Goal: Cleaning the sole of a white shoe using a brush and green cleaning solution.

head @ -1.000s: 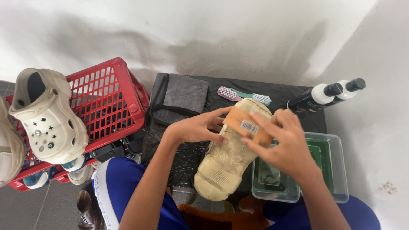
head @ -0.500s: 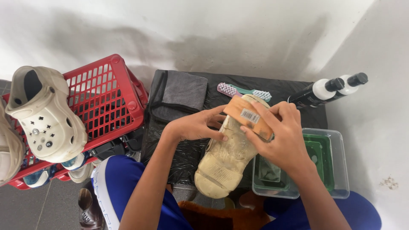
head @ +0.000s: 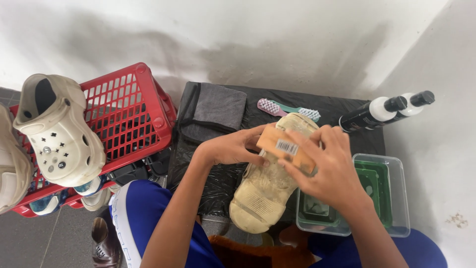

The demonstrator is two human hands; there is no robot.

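Cream clog [head: 267, 191] | sole up, left hand [head: 233, 146] fingers gripping it | right hand [head: 329, 171] fingers pinching orange block [head: 286, 149]

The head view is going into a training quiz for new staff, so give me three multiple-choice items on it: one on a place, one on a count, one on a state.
1. Where is the white clog?
A. on the red basket
B. in the clear tub
C. on the grey cloth

2. How many black-capped bottles lie at the right?
A. one
B. two
C. four

3. How is the beige sandal turned?
A. sole up
B. strap up
C. standing on its heel

Key: 1 A, the clog rests on the basket's rim. 2 B, two caps lie side by side. 3 A, the dirty tread faces the camera under the orange block in the right hand; the left hand steadies it.
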